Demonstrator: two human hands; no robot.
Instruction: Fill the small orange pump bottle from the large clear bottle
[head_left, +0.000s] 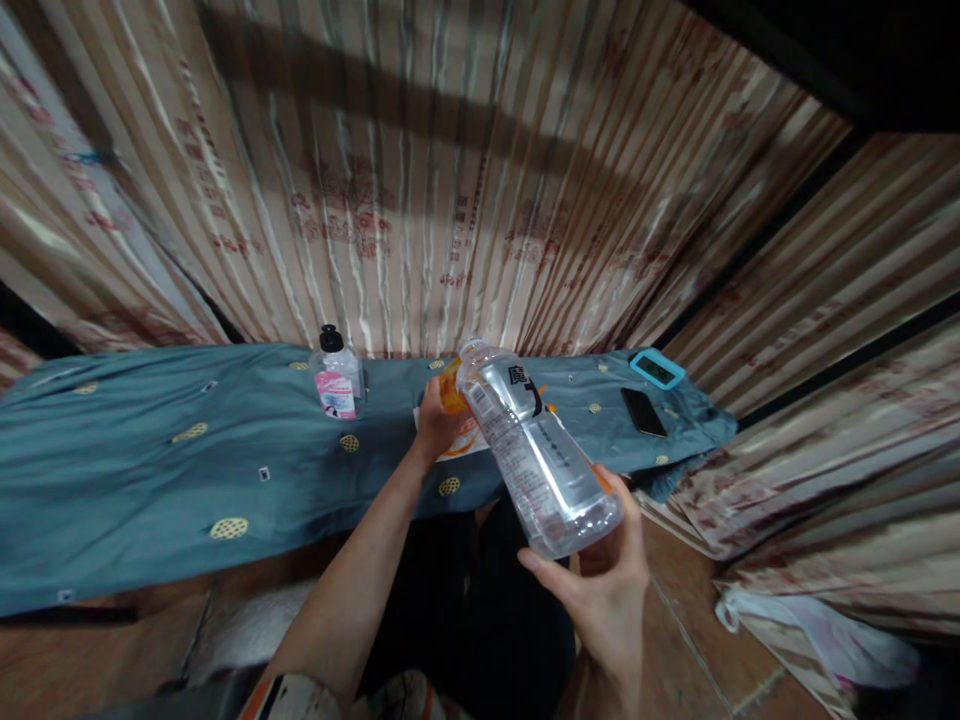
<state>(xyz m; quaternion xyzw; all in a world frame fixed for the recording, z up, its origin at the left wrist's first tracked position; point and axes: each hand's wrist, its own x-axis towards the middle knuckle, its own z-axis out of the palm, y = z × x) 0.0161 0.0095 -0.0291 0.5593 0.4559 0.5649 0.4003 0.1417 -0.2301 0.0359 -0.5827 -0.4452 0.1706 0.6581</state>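
My right hand (611, 590) grips the base of a clear plastic bottle (536, 450) and tilts it so its open mouth points away, toward an orange cup (450, 388). My left hand (435, 425) is wrapped around that orange cup, which stands on a white and orange paper (469, 445) on the teal cloth (150, 470). The bottle's mouth sits just over the cup's rim. A little clear liquid lies in the bottle's lower end.
A small pump bottle with a pink label (337, 380) stands left of the cup. A dark phone (643, 411) and a blue-framed device (657, 369) lie at the cloth's right end. Striped curtains hang behind; a white bag (810, 630) lies on the floor.
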